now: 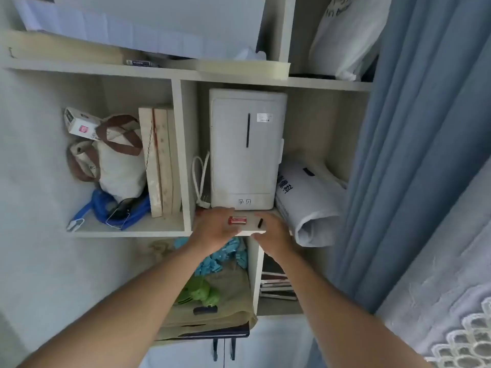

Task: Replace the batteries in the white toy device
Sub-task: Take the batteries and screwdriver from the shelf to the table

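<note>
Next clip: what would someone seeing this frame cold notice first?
Probably the two hands, left hand and right hand, meeting at the front edge of the shelf, with a red battery lying between them. Right behind stands a tall white device, and a blue curtain fills the right side.

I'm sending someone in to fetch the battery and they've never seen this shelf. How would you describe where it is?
Find the tall white box-shaped device standing in the middle shelf compartment, left of the blue curtain. On the shelf ledge just in front of it, between the left hand and right hand, lies the battery. It is a small red cylinder, unlike the little black piece beside it.
</note>
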